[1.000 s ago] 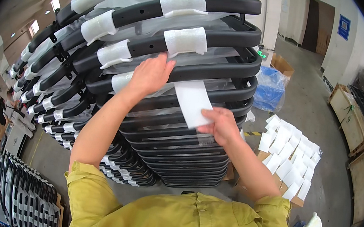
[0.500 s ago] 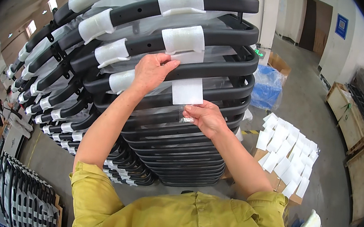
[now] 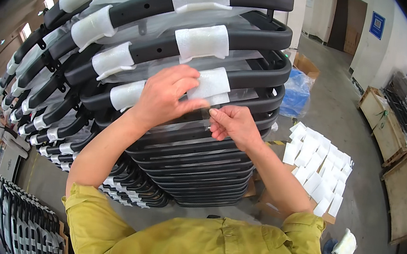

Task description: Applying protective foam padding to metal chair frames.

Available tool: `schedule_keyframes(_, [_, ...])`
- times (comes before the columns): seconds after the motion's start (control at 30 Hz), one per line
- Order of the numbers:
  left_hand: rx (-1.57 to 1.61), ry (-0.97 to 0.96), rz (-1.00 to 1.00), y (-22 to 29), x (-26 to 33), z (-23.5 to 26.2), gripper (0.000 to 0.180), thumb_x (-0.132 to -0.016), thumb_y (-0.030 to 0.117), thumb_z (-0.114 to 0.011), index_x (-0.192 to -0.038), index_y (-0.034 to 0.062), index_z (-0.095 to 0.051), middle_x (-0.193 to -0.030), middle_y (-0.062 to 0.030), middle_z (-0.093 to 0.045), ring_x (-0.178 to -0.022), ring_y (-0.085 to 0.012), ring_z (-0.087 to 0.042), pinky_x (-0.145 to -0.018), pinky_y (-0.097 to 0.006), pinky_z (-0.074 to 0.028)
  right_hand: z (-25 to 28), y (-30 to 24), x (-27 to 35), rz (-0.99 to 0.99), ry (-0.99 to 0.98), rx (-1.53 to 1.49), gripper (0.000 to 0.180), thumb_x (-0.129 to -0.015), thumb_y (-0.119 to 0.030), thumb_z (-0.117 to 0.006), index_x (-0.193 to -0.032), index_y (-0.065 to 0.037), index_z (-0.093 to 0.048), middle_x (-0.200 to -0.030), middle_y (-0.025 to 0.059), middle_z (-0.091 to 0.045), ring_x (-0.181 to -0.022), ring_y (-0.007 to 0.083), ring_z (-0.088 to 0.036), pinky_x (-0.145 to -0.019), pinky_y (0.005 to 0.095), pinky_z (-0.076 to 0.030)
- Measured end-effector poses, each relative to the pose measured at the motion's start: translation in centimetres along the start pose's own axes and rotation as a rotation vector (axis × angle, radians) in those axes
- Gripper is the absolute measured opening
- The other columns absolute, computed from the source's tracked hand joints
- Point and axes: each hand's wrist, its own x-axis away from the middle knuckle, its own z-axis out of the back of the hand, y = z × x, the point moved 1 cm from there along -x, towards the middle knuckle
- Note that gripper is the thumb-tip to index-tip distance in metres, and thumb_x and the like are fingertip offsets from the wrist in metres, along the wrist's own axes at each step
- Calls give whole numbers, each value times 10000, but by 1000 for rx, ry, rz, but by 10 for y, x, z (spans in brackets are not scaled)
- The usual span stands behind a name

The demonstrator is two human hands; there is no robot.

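A white foam sheet (image 3: 213,82) is folded over a black curved metal tube (image 3: 256,79) in the stack before me, its lower flap hanging under the tube. My left hand (image 3: 167,95) is closed at the sheet's left edge, fingers curled over the tube and thumb stretched below toward the flap. Just under the flap, my right hand (image 3: 234,125) pinches a clear, shiny strip that looks like tape. How far the strip reaches onto the foam is hard to make out. On the tube above sits another white foam wrap (image 3: 202,43).
More wrapped black frames fill the left side. White foam sheets (image 3: 316,170) lie spread on a cardboard box to the right. Beyond are a blue plastic-wrapped bundle (image 3: 296,93) and wooden crates (image 3: 382,125). Another frame stack (image 3: 27,217) stands at lower left.
The foam sheet, which hung flat behind the tube, is now folded over its front. My left hand has moved down and my right hand slightly right, bringing them closer together.
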Motion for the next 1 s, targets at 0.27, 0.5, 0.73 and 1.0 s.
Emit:
schedule_keyframes(0.27, [-136,146,103,3,-3,-25,413,-637,209,-693,-973,37,-528,-955,-71,-570,-831,-236,-544,-668,-322,-450,-10,-14,12,74,71,-73,290,-841,-272,-544,-709,-15,-563,-585,38,-552,-470,89,-524,-395,181,-387])
schedule_keyframes(0.5, [-260,35,87,-1,1,-27,458,-706,205,-633,-1107,42,-482,-1012,-109,-563,-909,-243,-541,-771,-331,-425,-13,-58,-19,-39,155,-302,257,-840,-249,-546,-774,-3,-580,-655,36,-570,-514,85,-510,-414,170,-364])
schedule_keyframes(0.73, [49,18,324,1,-2,-17,384,-687,269,-654,-1003,56,-603,-1007,-126,-596,-904,-276,-571,-761,-335,-450,-11,-59,-15,-50,41,-451,274,-859,-254,-513,-868,12,-580,-739,55,-599,-568,93,-524,-428,174,-370])
schedule_keyframes(1.0, [-10,210,601,14,-15,-33,167,-769,248,-601,-824,95,-640,-750,-84,-632,-681,-261,-600,-606,-313,-461,34,15,53,-47,133,-246,267,-859,-260,-505,-852,-5,-582,-690,76,-608,-515,112,-562,-450,193,-443])
